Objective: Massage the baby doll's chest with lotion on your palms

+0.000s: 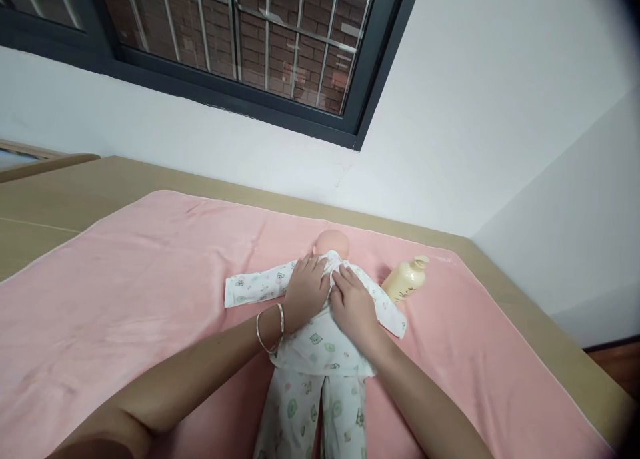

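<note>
A baby doll (334, 241) lies on its back on a pink towel (140, 292), dressed in a white printed top (320, 342) and matching trousers (300, 412). My left hand (306, 289), with a silver bangle at the wrist, rests on the doll's chest, its fingers curled at the collar. My right hand (353, 307) lies beside it on the chest, fingertips pressed on the cloth near the neck. Both hands touch the top's collar; whether they pinch the fabric is hard to tell.
A cream pump bottle (406, 279) lies on the towel just right of the doll's arm. The towel covers a tan bed (525, 312) set against a white wall under a barred window. A wall corner and wooden floor (617, 365) are at right.
</note>
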Motion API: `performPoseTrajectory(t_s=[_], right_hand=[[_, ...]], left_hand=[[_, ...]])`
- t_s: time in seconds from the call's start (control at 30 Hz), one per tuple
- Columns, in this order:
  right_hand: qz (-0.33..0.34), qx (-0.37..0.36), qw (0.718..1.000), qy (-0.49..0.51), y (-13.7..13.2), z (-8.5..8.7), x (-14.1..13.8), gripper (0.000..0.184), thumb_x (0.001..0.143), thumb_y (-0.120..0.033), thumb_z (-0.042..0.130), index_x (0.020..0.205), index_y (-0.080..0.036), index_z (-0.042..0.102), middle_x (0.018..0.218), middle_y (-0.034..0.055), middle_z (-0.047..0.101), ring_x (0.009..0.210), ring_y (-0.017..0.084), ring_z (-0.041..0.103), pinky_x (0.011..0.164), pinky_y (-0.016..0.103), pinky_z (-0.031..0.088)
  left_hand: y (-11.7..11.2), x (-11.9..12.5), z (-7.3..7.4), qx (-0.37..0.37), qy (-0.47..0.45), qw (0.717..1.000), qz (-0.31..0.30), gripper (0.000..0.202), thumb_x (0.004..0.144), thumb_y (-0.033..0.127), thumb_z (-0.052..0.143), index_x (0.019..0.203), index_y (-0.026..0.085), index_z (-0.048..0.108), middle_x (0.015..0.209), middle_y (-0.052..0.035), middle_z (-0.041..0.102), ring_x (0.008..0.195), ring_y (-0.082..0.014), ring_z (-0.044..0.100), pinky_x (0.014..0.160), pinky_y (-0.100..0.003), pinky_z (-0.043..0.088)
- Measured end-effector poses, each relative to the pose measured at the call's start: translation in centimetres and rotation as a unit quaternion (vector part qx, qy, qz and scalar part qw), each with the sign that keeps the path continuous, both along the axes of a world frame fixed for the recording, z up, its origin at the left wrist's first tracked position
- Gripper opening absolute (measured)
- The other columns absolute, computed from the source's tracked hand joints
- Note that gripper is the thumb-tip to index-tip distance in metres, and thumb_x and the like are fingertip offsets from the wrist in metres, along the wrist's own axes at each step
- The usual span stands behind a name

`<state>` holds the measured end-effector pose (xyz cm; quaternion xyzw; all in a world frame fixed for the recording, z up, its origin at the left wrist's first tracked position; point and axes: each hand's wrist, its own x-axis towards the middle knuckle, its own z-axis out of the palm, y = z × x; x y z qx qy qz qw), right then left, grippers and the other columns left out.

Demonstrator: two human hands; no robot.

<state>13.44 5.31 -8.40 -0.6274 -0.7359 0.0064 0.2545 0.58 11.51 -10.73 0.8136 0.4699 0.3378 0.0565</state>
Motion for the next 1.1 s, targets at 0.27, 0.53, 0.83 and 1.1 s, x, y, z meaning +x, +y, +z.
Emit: performPoseTrajectory(t_s=[0.27,0.53,0.83,1.1], right_hand=[[0.014,0.009,1.000,0.008,0.6,-0.6,0.3,0.047,0.093,-0.019,0.040,0.139,-0.014,0.052,0.148,0.0136,0.044,0.143,0.029,0.031,0.117,0.051,0.028],[-0.010,0.084,0.989,0.122,0.2,0.8,0.6,0.053,0.091,-0.022,0.040,0.144,-0.019,0.044,0.159,0.0081,0.025,0.145,0.026,0.027,0.114,0.049,0.033],[0.027,0.074,0.994,0.082,0.6,-0.5,0.5,0.048,0.095,-0.024,0.037,0.141,-0.013,0.048,0.155,0.0125,0.033,0.147,0.022,0.024,0.120,0.050,0.021],[0.041,0.021,0.998,0.043,0.4,-0.7,-0.2,0.047,0.092,-0.021,0.041,0.137,-0.018,0.053,0.153,0.0102,0.037,0.146,0.025,0.026,0.119,0.054,0.021]], left_hand=[[-0.1,0.0,-0.5,0.013,-0.076,0.995,-0.060,0.038,0.087,0.016,0.041,0.120,0.013,0.059,0.129,-0.0134,0.061,0.127,-0.0257,0.051,0.113,-0.049,0.036],[-0.1,-0.2,-0.4,-0.024,-0.044,0.998,-0.033,0.045,0.092,0.023,0.037,0.134,0.014,0.051,0.141,-0.0155,0.050,0.135,-0.0302,0.042,0.115,-0.055,0.026],[0.1,-0.2,-1.7,-0.004,-0.166,0.985,-0.040,0.043,0.097,0.027,0.031,0.134,0.014,0.047,0.137,-0.0124,0.055,0.130,-0.0231,0.046,0.116,-0.046,0.031],[0.1,-0.2,-1.9,0.008,-0.195,0.980,-0.042,0.040,0.098,0.027,0.030,0.130,0.015,0.050,0.133,-0.0129,0.058,0.128,-0.0234,0.048,0.114,-0.047,0.035]])
